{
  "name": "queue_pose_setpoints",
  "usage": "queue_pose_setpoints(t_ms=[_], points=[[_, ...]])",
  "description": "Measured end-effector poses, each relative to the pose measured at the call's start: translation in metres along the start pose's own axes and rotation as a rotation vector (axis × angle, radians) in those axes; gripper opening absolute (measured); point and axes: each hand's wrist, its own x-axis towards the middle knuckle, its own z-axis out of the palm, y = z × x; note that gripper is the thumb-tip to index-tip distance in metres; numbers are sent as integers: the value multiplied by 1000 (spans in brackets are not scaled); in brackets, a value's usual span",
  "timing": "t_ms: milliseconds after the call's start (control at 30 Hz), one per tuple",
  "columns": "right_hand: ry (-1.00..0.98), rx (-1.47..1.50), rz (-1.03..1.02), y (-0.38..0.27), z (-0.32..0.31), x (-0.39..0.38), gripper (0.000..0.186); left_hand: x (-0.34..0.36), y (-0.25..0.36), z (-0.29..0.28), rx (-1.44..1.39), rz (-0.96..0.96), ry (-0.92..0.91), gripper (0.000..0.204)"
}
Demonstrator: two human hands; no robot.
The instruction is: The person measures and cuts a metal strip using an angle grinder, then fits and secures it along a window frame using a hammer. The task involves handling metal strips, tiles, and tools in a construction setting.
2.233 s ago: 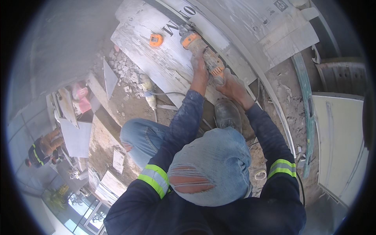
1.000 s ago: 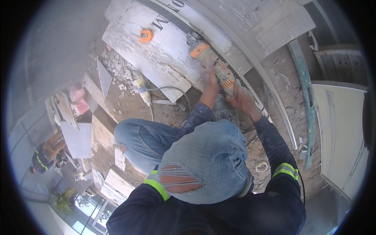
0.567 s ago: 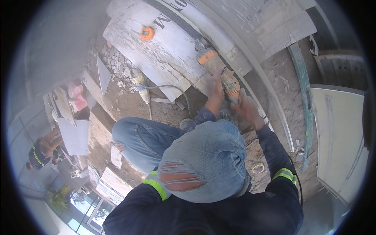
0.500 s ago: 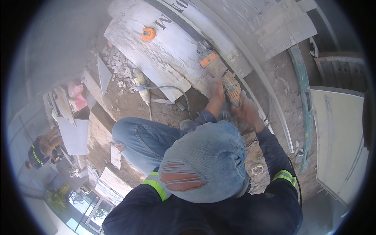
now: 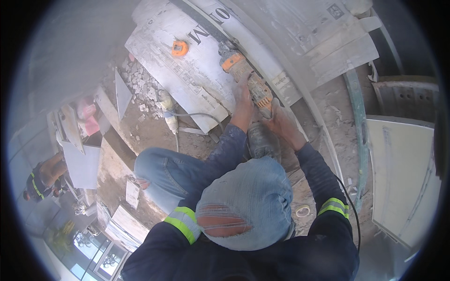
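Note:
Both my hands hold an orange and grey angle grinder (image 5: 258, 89), its head pointing away and to the left. My left hand (image 5: 243, 104) wraps round the body behind the head. My right hand (image 5: 284, 125) grips the rear end, close to my shoe. The grinder's head lies over the large white printed board (image 5: 157, 40), beside a long dark strip along the board's right side. Dust blurs the head, and I cannot make out the disc. An orange tape measure (image 5: 179, 48) rests on the board, left of the grinder.
A white and blue cable connector (image 5: 168, 112) lies by a heap of rubble (image 5: 143, 84). A green-grey strip (image 5: 357, 126) and a pale panel (image 5: 403, 178) stand to the right. A tape roll (image 5: 303, 210) is near my right arm. Another person (image 5: 40, 182) works at far left.
Both hands have moved the grinder left and slightly away along the strip. The view has shifted a little, and more of my shoe shows between my arms.

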Motion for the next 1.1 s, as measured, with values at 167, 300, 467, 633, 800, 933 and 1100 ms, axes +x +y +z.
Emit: queue_pose_setpoints(t_ms=[167, 300, 467, 633, 800, 933, 1100], points=[[18, 24, -77, -45, -1, 79, 51, 71, 66, 6, -20, 4, -17, 43], [-16, 26, -60, -73, -1, 126, 52, 103, 111, 11, -17, 75, -110, 46], [2, 9, -15, -78, 0, 132, 53, 105, 115, 19, -79, 48, -77, 46], [-91, -30, 68, -77, -6, 87, 56, 89, 77, -9, -14, 40, -106, 44], [-31, -86, 71, -48, 2, 43, 56, 38, 57, 14, -24, -15, -117, 41], [-17, -55, 52, -30, 2, 24, 55, 7, 44, 8, 9, -40, -106, 40], [17, -35, 7, -2, 5, -3, 52, -19, 14, 15, 4, 28, -83, 40]])
